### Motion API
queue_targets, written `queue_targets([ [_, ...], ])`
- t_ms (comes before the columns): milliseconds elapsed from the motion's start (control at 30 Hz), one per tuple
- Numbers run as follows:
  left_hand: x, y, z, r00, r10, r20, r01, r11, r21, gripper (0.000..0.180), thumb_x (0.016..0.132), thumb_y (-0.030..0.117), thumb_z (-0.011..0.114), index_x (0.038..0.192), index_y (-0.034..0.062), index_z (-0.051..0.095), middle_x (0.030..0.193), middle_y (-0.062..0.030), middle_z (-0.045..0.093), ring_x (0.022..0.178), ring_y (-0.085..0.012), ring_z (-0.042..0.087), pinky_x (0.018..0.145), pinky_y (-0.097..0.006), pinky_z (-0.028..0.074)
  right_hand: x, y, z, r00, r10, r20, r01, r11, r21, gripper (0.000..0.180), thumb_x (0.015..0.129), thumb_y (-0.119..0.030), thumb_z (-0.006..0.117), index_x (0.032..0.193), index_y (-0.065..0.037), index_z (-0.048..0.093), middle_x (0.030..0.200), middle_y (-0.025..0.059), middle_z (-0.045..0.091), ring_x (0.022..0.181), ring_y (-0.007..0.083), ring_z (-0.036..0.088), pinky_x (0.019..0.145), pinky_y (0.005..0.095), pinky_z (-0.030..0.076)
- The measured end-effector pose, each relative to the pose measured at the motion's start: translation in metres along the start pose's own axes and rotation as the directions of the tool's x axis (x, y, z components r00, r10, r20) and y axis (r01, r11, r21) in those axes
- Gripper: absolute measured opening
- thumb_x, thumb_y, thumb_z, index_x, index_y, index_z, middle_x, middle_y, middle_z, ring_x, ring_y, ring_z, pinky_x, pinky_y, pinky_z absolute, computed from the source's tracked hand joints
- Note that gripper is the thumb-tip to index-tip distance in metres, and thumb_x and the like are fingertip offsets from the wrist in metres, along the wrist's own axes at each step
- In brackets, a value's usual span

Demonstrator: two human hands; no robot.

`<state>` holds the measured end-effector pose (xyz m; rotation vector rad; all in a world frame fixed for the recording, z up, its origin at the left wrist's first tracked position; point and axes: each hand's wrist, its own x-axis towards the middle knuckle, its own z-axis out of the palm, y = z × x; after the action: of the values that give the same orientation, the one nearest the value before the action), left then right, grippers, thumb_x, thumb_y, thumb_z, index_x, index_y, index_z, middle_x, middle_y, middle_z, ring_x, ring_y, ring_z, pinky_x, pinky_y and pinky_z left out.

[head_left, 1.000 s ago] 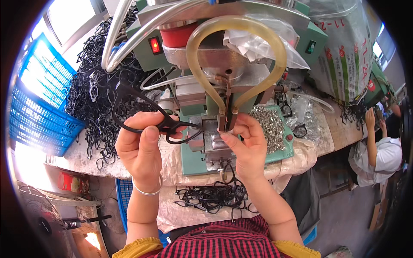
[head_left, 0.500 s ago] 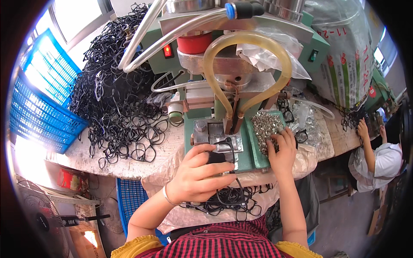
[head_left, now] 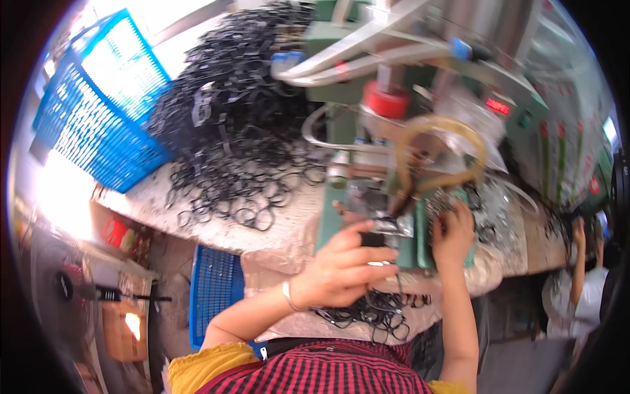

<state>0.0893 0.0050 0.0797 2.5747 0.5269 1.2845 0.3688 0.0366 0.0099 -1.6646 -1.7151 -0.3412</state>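
My left hand (head_left: 344,266) is closed around a black eyeglass frame, mostly hidden by the fingers and blurred, at the near side of the machine's metal fixture (head_left: 397,226). A black cover (head_left: 373,240) wraps one of its fingers. My right hand (head_left: 454,240) reaches into a narrow green tray (head_left: 424,253) of tiny shiny metal parts (head_left: 438,202). Its fingers are curled, with the tips down among the parts; what they pinch is too small to make out. More black frames (head_left: 377,315) lie in the cloth below my left hand.
A green press with a red collar (head_left: 385,100) and a looped yellowish hose (head_left: 482,148) stands over the fixture. Left of it is a large heap of black eyeglass frames (head_left: 243,138) beside a blue basket (head_left: 108,125). A co-worker (head_left: 577,295) sits at far right.
The whole view has swung, so the scene sits farther right and is blurred. My left hand remains by the fixture with the frame; my right hand is still in the parts tray.
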Motion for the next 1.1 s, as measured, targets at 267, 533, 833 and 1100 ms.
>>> queue_targets([
  [267, -0.064, 0.027, -0.074, 0.711, -0.287, -0.641, 0.608, 0.709, 0.357, 0.019, 0.086, -0.003, 0.057, 0.101, -0.0004, 0.067, 0.112, -0.0130, 0.069, 0.101, -0.0213, 0.065, 0.094, -0.032, 0.047, -0.047, 0.033, -0.002, 0.649, 0.761, 0.000, -0.441, 0.377, 0.815, 0.016, 0.096, -0.009, 0.063, 0.107, 0.002, 0.067, 0.100, 0.0054, 0.067, 0.094, 0.0118, 0.060, 0.087, 0.0267, 0.049],
  [533, -0.069, -0.080, -0.078, 0.788, -0.505, -0.352, 0.597, 0.487, 0.637, 0.021, 0.074, 0.020, 0.080, 0.092, 0.0104, 0.076, 0.132, -0.0125, 0.061, 0.113, -0.0346, 0.057, 0.109, -0.048, 0.034, -0.006, -0.019, 0.013, 0.847, 0.530, 0.043, -0.386, 0.559, 0.734, 0.014, 0.092, -0.003, 0.067, 0.105, 0.000, 0.072, 0.103, 0.0054, 0.071, 0.093, 0.0139, 0.064, 0.086, 0.0265, 0.050],
  [833, -0.088, -0.129, 0.000, 0.465, -0.775, -0.429, 0.864, 0.290, 0.412, 0.017, 0.090, 0.018, 0.064, 0.099, 0.0054, 0.059, 0.099, -0.0223, 0.068, 0.090, -0.0435, 0.062, 0.075, -0.051, 0.049, -0.070, 0.023, -0.041, 0.859, 0.508, -0.059, -0.428, 0.777, 0.461, 0.013, 0.089, 0.000, 0.066, 0.102, 0.002, 0.070, 0.099, 0.0067, 0.070, 0.091, 0.0159, 0.063, 0.087, 0.0287, 0.048],
  [1100, -0.077, -0.132, -0.028, 0.304, -0.876, -0.375, 0.783, 0.454, -0.425, 0.016, 0.105, 0.021, 0.049, 0.096, 0.0073, 0.051, 0.070, 0.0009, 0.053, 0.056, -0.0063, 0.050, 0.045, -0.021, 0.040, -0.015, -0.047, -0.062, 0.970, 0.245, 0.006, -0.208, 0.811, 0.547, 0.012, 0.081, 0.003, 0.069, 0.092, 0.000, 0.070, 0.093, 0.0099, 0.069, 0.085, 0.0237, 0.065, 0.080, 0.0325, 0.050],
])
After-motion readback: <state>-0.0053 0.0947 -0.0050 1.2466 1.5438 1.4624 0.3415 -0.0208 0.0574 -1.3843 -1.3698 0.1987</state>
